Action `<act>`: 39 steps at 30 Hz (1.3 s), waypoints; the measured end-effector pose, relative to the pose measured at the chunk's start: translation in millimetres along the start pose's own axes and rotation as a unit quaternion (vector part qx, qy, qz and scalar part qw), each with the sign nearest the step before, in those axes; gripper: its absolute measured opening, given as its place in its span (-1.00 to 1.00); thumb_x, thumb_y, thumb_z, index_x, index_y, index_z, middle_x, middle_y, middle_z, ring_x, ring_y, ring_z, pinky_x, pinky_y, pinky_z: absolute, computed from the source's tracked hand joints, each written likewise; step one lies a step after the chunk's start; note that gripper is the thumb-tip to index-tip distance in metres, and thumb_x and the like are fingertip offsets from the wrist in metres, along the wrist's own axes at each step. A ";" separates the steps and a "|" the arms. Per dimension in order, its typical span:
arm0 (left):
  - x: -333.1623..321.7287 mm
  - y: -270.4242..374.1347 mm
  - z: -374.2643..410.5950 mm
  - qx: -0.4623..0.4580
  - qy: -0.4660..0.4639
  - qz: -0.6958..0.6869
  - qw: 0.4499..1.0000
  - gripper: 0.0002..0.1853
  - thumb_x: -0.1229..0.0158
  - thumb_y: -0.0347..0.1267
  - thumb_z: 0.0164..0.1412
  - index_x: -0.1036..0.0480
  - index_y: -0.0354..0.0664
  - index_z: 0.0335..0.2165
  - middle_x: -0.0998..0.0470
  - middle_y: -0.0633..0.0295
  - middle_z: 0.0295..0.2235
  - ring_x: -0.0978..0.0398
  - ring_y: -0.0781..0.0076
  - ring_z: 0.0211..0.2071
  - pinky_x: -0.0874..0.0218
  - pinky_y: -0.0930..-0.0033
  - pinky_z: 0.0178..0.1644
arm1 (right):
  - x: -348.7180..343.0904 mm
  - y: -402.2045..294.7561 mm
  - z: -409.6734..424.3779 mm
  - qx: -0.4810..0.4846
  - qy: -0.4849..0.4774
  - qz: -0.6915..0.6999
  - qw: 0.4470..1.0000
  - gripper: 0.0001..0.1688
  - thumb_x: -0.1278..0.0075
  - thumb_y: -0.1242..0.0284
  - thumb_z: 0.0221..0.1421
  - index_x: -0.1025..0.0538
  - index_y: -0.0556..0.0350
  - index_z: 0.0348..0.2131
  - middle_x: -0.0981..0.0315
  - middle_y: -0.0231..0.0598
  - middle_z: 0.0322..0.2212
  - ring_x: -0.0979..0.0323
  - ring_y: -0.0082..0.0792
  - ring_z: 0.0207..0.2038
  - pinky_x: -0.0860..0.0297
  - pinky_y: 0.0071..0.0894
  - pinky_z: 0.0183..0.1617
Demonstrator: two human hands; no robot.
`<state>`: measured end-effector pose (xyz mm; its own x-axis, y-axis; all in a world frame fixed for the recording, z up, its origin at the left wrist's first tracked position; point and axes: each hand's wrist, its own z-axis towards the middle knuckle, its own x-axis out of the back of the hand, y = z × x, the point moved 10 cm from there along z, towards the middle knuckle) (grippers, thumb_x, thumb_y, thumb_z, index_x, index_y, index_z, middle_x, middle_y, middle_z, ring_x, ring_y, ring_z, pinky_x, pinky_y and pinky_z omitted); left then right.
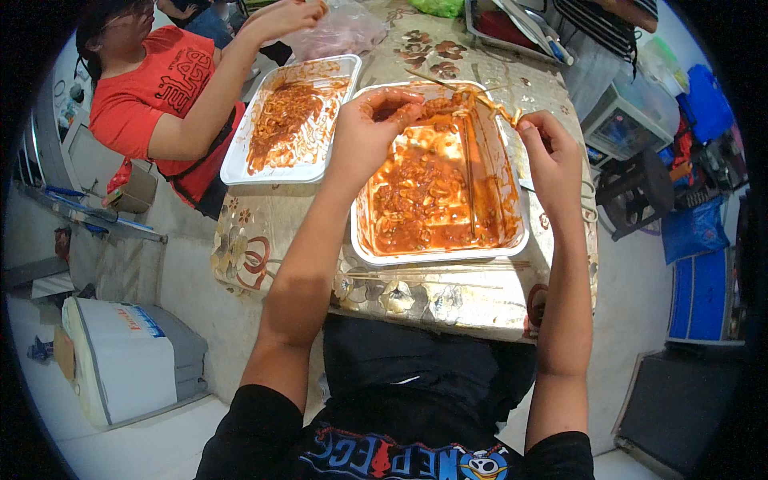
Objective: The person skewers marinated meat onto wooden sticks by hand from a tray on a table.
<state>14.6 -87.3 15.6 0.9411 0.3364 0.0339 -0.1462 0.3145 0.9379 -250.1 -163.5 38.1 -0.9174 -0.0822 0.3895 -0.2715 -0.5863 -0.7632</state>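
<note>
A white plastic tray (440,260) stands before me, holding sliced pieces in red-orange sauce (414,204). Over its far left part is my left hand (375,129), sauce on its curled fingers. Thumb and forefinger come close together beside a sauce-coated piece of food (443,107); whether they grip it is unclear. At the far right corner, my right hand (549,141) pinches the end of a thin skewer (497,108) bearing pale and reddish pieces. A darker stick (429,78) slants over the far rim. Thin sticks (469,180) lie inside the tray, along its right side.
Left of my tray sits a second white tray (273,177) with sauced food. A person in a red shirt (174,102) reaches over the table by a clear plastic bag (348,30). Loose skewers (420,273) lie along the near edge. A metal tray (522,51) stands far right.
</note>
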 end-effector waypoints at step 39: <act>13.8 -18.9 -0.2 0.069 0.082 -0.271 0.956 -0.73 -0.32 -0.39 0.34 -0.57 -0.29 -0.04 -0.65 0.21 -0.20 -0.63 0.41 -0.27 -0.48 0.37 -0.25 | 14.7 -9.6 -1.0 0.013 0.020 0.004 1.000 -0.79 -0.13 0.43 0.27 -0.57 0.26 -0.35 -0.33 -0.55 -0.57 -0.17 -0.75 -0.50 -0.09 -0.61 -0.43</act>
<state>30.3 -88.4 -1.7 0.8047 0.2950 -0.5151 0.4027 0.3663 0.8388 -261.2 -158.3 50.6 -0.9308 -0.0549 0.3614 -0.2566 -0.6061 -0.7528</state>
